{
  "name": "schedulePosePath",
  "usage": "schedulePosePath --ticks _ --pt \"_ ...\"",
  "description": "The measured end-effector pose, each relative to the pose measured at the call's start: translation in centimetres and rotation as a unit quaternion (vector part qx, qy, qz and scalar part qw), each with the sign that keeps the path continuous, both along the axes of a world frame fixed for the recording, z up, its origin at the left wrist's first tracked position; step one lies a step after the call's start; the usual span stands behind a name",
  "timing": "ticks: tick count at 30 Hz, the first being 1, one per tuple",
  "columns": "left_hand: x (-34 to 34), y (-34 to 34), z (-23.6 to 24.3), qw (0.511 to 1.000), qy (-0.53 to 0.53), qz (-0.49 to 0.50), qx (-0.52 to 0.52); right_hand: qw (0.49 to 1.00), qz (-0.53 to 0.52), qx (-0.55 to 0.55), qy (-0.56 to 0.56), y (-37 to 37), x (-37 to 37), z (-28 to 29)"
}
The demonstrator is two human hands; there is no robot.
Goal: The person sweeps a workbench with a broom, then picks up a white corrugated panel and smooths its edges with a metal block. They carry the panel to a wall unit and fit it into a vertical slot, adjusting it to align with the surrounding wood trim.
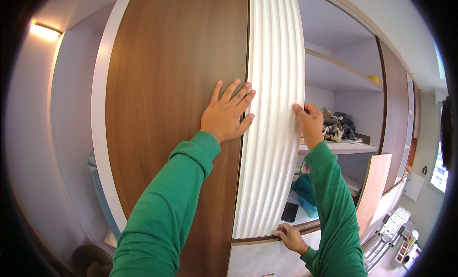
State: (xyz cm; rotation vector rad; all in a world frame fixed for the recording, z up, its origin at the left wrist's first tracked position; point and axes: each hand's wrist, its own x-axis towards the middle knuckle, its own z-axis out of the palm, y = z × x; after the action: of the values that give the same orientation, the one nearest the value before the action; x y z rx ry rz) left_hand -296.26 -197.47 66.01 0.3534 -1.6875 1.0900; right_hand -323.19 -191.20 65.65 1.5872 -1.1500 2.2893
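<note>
My left hand (pixel 227 112) lies flat with its fingers spread, on the brown wood-grain door panel (pixel 176 86) and against the edge of a tall white fluted panel (pixel 274 110). At the fluted panel's right edge, my right hand (pixel 311 123) grips with thumb and curled fingers; some fingertips are hidden behind that edge. Low down, another person's hand (pixel 290 238) in a green cuff touches the bottom of the fluted panel, where a dark brown ledge (pixel 260 239) runs. The panel stands upright beside the brown door, with a narrow dark gap between them.
Open shelves (pixel 341 148) on the right hold a bundled dark bag (pixel 346 124), teal cloth (pixel 305 191) and a black phone (pixel 289 212). A pale wooden board (pixel 374 191) leans on the cabinet. Further right lies a metal ladder (pixel 389 231). A lit lamp (pixel 45 31) glows upper left.
</note>
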Motion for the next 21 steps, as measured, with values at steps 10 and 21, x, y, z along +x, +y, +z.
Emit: schedulePosePath --ticks 10,21 --pt "-0.5 -0.2 -0.1 1.0 0.007 0.008 -0.01 0.994 -0.096 0.025 0.047 1.6 0.5 0.1" --pt "-0.2 0.0 0.0 1.0 0.009 -0.012 -0.008 0.983 -0.183 -0.008 0.032 1.0 1.4 0.1"
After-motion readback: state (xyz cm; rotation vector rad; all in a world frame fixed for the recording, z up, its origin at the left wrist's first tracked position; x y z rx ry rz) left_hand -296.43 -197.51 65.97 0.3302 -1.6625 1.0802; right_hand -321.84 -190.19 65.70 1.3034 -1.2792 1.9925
